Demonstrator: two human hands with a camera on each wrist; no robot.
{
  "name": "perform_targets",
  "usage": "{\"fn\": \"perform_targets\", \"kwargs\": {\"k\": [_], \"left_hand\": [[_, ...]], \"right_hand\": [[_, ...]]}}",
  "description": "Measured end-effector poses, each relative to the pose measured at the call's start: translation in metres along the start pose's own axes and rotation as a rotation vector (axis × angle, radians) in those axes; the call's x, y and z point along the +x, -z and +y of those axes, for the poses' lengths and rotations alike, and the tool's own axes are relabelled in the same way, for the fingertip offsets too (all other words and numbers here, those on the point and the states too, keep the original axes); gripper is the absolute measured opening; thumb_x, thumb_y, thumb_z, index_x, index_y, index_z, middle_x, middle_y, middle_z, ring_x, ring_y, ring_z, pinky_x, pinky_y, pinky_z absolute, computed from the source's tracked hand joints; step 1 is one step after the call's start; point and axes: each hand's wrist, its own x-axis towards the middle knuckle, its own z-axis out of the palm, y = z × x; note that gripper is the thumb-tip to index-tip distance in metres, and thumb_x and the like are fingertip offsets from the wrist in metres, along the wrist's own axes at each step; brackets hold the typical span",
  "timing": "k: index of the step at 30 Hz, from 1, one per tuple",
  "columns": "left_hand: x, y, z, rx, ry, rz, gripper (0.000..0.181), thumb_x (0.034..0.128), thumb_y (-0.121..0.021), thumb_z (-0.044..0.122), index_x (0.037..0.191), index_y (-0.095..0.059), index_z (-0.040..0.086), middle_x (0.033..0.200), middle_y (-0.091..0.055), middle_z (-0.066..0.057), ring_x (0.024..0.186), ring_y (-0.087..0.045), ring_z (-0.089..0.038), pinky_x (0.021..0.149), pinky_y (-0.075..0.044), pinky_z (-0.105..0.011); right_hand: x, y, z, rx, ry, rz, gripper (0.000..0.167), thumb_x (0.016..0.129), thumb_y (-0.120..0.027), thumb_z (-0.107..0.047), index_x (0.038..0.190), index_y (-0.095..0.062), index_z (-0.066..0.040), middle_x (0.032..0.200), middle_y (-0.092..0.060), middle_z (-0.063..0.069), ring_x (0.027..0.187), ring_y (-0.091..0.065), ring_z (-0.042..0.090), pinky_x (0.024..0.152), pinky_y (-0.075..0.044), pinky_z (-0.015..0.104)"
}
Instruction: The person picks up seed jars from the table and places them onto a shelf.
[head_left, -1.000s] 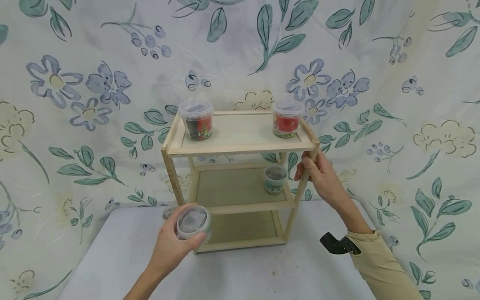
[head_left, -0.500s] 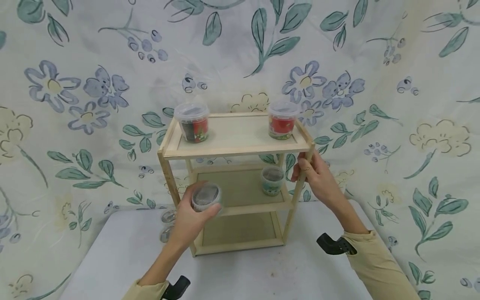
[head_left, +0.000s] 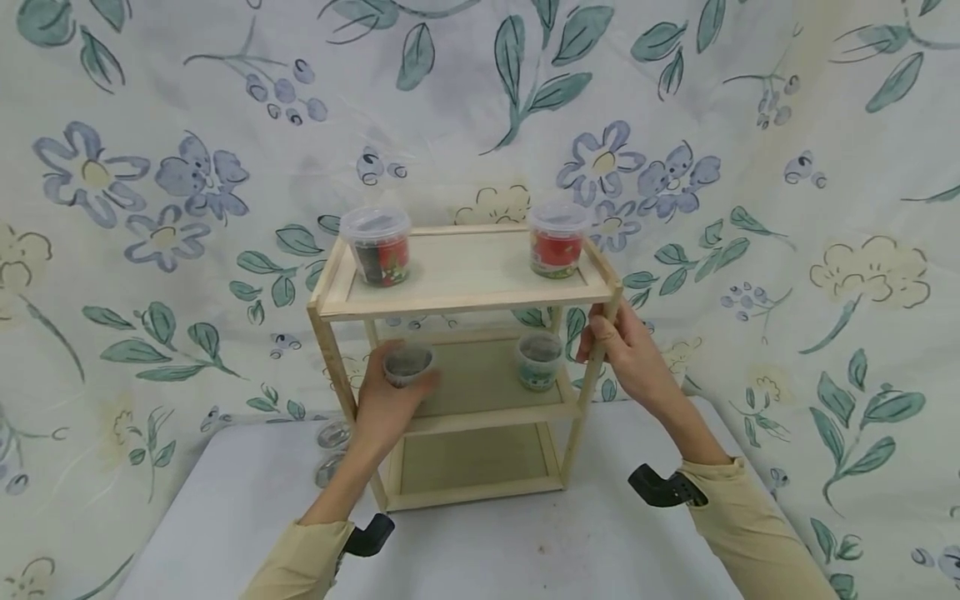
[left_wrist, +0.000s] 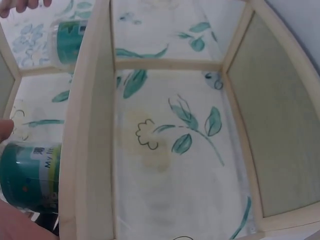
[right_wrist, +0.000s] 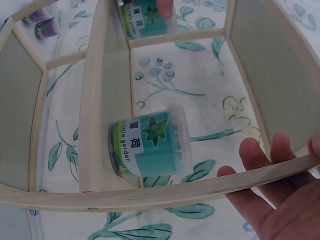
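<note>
In the head view a small three-tier wooden shelf (head_left: 463, 309) stands on the white table. My left hand (head_left: 384, 408) grips a clear plastic tub with a teal label (head_left: 408, 364) at the left end of the middle tier; in the left wrist view that tub (left_wrist: 30, 175) is against the shelf board. Whether its base bears fully on the board I cannot tell. My right hand (head_left: 632, 357) holds the right front post just below the top tier. Near it, a matching mint-leaf tub (head_left: 538, 362), labelled "little garden" in the right wrist view (right_wrist: 150, 145), sits on the middle tier's right end.
Two lidded tubs with red labels stand on the top tier, one left (head_left: 381, 260) and one right (head_left: 557, 250). Left of the shelf, two more tubs (head_left: 330, 468) are partly behind my left arm. A floral cloth (head_left: 465, 100) hangs behind the table.
My left hand has carried its tub up and inward, from in front of the shelf to the middle tier's left end. My right hand keeps its grip on the post.
</note>
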Motion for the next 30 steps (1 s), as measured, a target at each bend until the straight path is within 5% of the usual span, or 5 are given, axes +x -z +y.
{"fn": "perform_targets", "kwargs": {"k": [9, 16, 30], "left_hand": [[0.007, -0.007, -0.003, 0.074, -0.012, 0.056, 0.081, 0.0878, -0.071, 0.047, 0.151, -0.029, 0.017, 0.133, -0.047, -0.022, 0.109, -0.055, -0.037, 0.081, -0.050, -0.047], [0.005, -0.010, -0.003, 0.156, 0.002, 0.115, 0.083, 0.0869, -0.070, 0.049, 0.150, -0.030, 0.013, 0.127, -0.050, -0.024, 0.105, -0.056, -0.036, 0.078, -0.050, -0.045], [0.003, -0.013, -0.005, 0.162, -0.004, 0.119, 0.096, 0.0859, -0.069, 0.053, 0.153, -0.018, 0.008, 0.130, -0.044, -0.027, 0.108, -0.054, -0.037, 0.081, -0.051, -0.050]], "right_hand": [[-0.001, 0.001, 0.000, -0.015, -0.012, -0.001, 0.021, 0.108, -0.036, -0.018, 0.114, -0.038, 0.002, 0.081, -0.057, 0.020, 0.072, -0.063, 0.020, 0.074, -0.057, 0.038], [0.002, -0.001, -0.001, -0.040, -0.012, -0.005, 0.017, 0.108, -0.037, -0.019, 0.111, -0.040, -0.003, 0.081, -0.058, 0.020, 0.072, -0.064, 0.021, 0.075, -0.057, 0.043], [0.001, -0.001, 0.001, -0.009, -0.004, 0.007, 0.016, 0.108, -0.036, -0.019, 0.110, -0.040, -0.004, 0.080, -0.057, 0.019, 0.071, -0.064, 0.019, 0.073, -0.057, 0.037]]}}
